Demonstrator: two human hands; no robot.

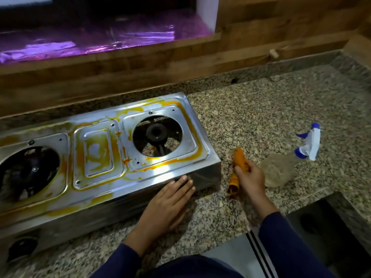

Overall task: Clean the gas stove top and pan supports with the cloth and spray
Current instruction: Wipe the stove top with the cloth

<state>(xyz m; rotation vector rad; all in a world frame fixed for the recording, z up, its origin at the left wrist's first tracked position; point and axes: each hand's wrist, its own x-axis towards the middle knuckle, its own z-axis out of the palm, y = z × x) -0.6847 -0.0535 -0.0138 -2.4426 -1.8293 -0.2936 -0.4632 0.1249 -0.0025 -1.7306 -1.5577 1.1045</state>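
A steel two-burner gas stove (112, 183) sits on the granite counter, its top smeared with orange-yellow stains. The pan supports are off; both burner holes, including the right burner (156, 133), are bare. My left hand (170, 197) lies flat against the stove's front right corner, fingers apart, holding nothing. My right hand (249, 177) grips a rolled, orange-stained cloth (239, 159) just right of the stove, above the counter. A clear spray bottle (281, 169) with a white and blue trigger head (310, 145) lies on its side beyond my right hand.
The speckled granite counter (271, 109) stretches to the right and back to a wooden wall (261, 21). A purple-lit niche (80, 41) opens above the stove. At the lower right the counter ends at a drop (321, 227).
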